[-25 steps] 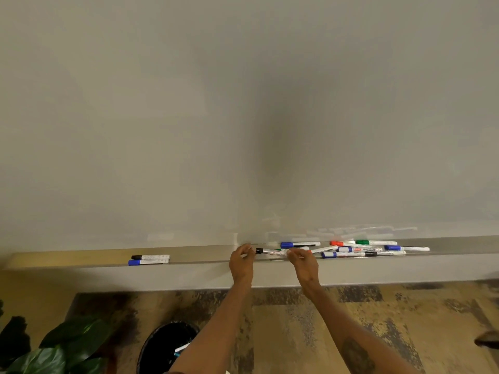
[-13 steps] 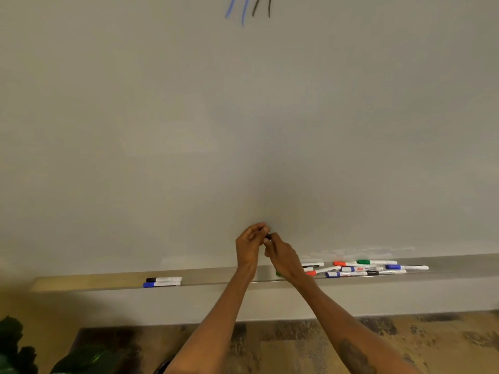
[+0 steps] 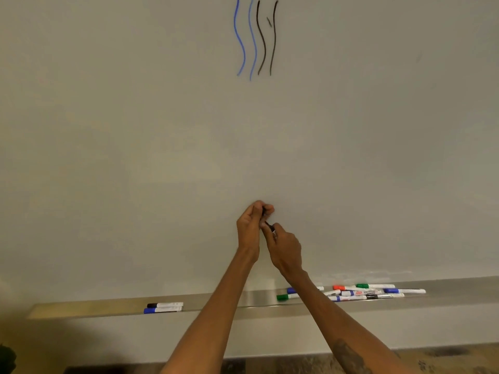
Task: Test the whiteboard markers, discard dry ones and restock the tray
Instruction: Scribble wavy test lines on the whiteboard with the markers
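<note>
Both hands are raised in front of the whiteboard (image 3: 135, 130), well above the tray (image 3: 256, 300). My left hand (image 3: 252, 225) pinches a black cap (image 3: 264, 210) at its fingertips. My right hand (image 3: 285, 247) grips the barrel of a black marker (image 3: 270, 227), whose dark tip points up toward the cap; the cap and marker look just apart. Most of the barrel is hidden in my fist. Two blue and two black wavy test lines (image 3: 256, 39) are drawn high on the board.
A black marker (image 3: 165, 304) and a blue marker (image 3: 163, 309) lie side by side on the tray's left part. A loose pile of several markers (image 3: 359, 291) in blue, green, red and black lies on the right part, partly behind my right forearm.
Both hands lifted a black marker off the tray and up the board. The view tilted up, revealing the drawn lines. The cap in my left hand has separated from the marker.
</note>
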